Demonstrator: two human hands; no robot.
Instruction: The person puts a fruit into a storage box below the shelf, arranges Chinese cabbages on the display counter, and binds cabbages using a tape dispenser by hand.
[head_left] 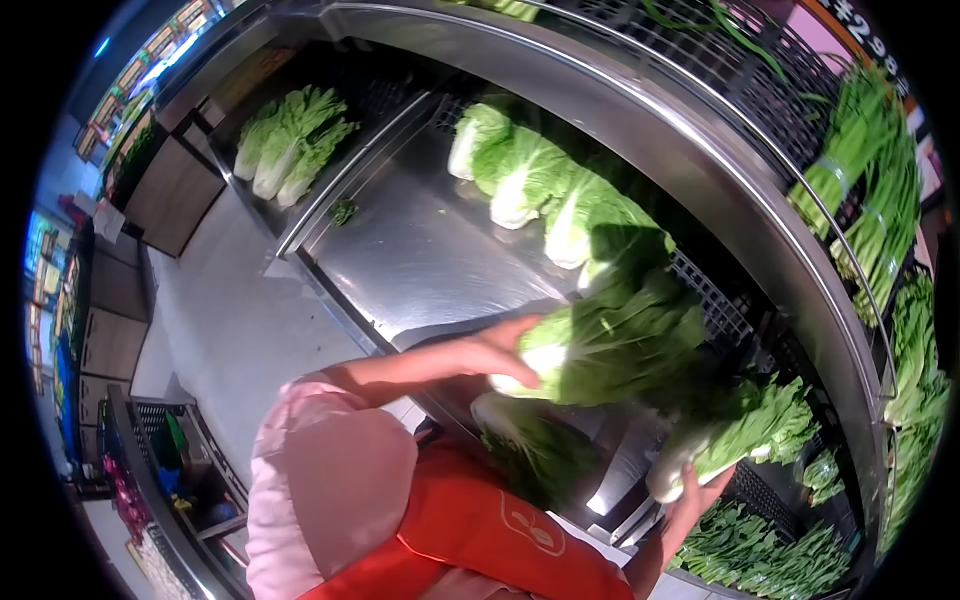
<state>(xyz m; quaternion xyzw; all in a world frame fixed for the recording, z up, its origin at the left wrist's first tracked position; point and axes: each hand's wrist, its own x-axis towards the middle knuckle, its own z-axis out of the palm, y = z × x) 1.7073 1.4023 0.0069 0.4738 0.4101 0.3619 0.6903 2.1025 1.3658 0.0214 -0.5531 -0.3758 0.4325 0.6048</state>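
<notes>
My left hand [507,350] is wrapped round the white base of a large leafy napa cabbage [620,345], held above the steel display shelf [430,250]. At the lower right, my right hand [697,492] grips the pale base of another leafy cabbage head [765,425], its green leaves pointing right. Below the left-hand cabbage lies a further leafy head [530,445], partly in shadow. Along the back of the shelf stands a row of several napa cabbages [525,185], bases toward me. Part of that row is hidden behind the held cabbage.
Romaine-like lettuces [290,145] lie in the bay beyond a metal divider rail [355,170]. Dark leafy greens [765,545] fill the near right bay. A curved steel ledge [640,85] runs behind the shelf, with bundled greens [850,150] above it. A stocked cart [185,470] stands lower left.
</notes>
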